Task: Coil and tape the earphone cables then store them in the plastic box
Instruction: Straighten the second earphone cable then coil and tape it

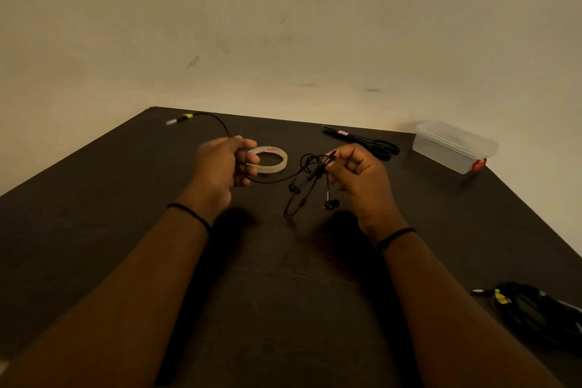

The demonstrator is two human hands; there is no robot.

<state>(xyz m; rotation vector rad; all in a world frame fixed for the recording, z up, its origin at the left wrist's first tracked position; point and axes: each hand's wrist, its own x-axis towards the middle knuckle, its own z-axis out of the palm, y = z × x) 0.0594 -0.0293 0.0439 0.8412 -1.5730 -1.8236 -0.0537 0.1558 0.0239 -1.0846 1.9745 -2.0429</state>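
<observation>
Head view: coiling under way. Right hand point(357, 176) pinching bunched loops of black cable point(271, 180), earbuds point(331, 204) dangling; left hand point(222, 167) gripping the run toward the plug point(179, 119) on the table point(110, 230). Next, probably: more loops, then tape point(271, 160). Box point(453, 145) closed, far right.
</observation>
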